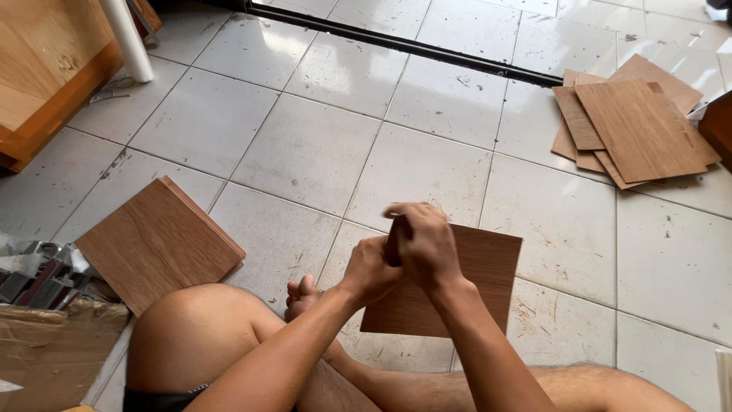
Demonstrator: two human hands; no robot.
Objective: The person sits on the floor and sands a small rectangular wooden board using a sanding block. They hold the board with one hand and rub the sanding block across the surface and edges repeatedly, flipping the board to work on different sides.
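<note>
Hands meet at the near-centre panel: your left hand curls shut on its top edge, your right hand closes over a small dark thing I can't identify. Panel leans up from the tiles, likely for edge access. Stack near left, pile far right, cabinet far left.

White tiled floor, dusty. Stack of square brown plywood boards near left edge. Loose pile of thin brown plywood sheets near far right corner. Black metal rail along far edge.
</note>
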